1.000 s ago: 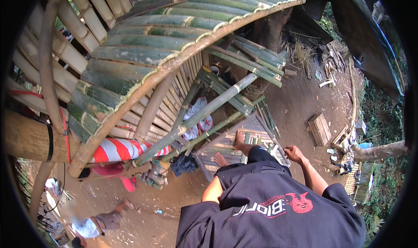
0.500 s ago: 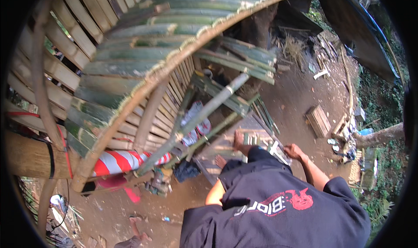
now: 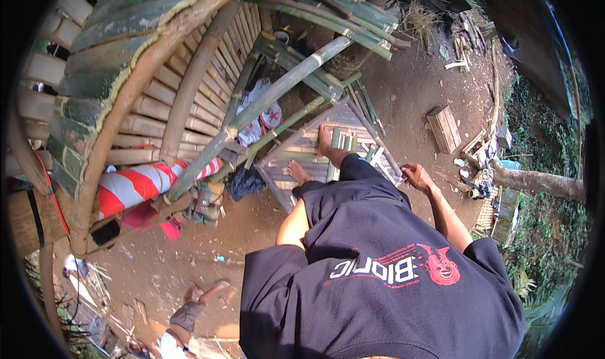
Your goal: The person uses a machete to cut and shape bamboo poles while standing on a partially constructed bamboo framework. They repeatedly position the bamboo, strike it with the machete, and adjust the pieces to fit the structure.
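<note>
My right hand [image 3: 416,175] hangs just off the right corner of a bamboo-slatted platform [image 3: 296,148]. Its fingers are loosely bent and apart, and I make out nothing in them. My bare feet [image 3: 324,138] rest on that platform. Short cut bamboo pieces [image 3: 336,146] lie beside them. Of my left arm only a part [image 3: 293,223] shows past the black shirt [image 3: 372,271]; the left hand is hidden. Ahead, a green bamboo pole [image 3: 296,91] slants up from the left.
At left curves a bamboo-slat structure [image 3: 179,94] with a red-and-white striped wrapped piece [image 3: 142,186] below. A wooden box [image 3: 444,129] and a log [image 3: 539,182] lie to the right. Another person [image 3: 187,312] is on the ground at lower left.
My view has shifted, so the bamboo structure now sits further left and higher. My right hand has moved slightly up and left in the picture, and more of the platform shows.
</note>
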